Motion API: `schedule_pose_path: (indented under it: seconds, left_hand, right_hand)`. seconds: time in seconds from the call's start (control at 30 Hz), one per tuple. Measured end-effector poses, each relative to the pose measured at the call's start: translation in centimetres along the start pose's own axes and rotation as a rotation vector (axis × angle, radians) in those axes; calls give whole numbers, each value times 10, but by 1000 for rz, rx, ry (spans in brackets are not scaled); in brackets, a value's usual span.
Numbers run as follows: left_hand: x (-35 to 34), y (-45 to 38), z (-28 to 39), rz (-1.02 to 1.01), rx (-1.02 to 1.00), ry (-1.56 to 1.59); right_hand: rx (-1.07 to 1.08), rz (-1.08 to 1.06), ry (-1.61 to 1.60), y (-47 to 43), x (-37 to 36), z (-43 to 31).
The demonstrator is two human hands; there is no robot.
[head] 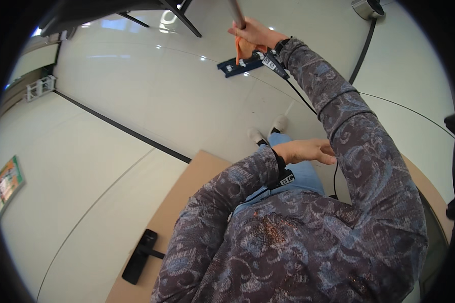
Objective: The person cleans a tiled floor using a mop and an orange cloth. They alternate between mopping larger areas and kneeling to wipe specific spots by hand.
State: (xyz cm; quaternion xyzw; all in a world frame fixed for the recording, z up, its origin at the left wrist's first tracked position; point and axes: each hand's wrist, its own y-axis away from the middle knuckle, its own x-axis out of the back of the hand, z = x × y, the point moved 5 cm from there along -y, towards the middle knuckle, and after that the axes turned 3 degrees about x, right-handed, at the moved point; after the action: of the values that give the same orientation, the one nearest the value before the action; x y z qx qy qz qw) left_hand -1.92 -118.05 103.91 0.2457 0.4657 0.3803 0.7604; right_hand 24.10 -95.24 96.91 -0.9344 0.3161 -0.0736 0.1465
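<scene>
My right hand [256, 32] reaches far forward and is closed around a pole [235, 13], which runs out of the top of the picture. A piece of orange material, perhaps cloth [244, 49], hangs just below that hand. Lower down on the floor lies a dark blue bar-shaped piece [231, 69] with white fittings, partly hidden by the orange material and a wrist device. Whether the pole joins it cannot be seen. My left hand [305, 150] is in front of my waist, thumb apart and nothing visible in it; its fingertips pass behind my right sleeve.
Wood-coloured board [204, 163] is beside me, with a black flat device [138, 257] on it. Dark furniture legs [182, 17] stand at the top. A metal bin [366, 9] is at upper right, a white rack [40, 89] at left. A cable [303, 96] trails from my right wrist.
</scene>
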Motion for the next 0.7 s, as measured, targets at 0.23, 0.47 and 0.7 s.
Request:
schedule_pose_path:
  seconds: [0.23,0.47,0.7]
  left_hand:
    - [-40,-1,-4,-94,62,8]
    - [26,-10,-61,512,256,-172]
    - [-21,-9,-62,50,100,-13]
  right_hand:
    - [-248,161,-28,3,17,40]
    - [-235,278,-65,3,16,32]
    - [-237,302,-112,-9,1,14]
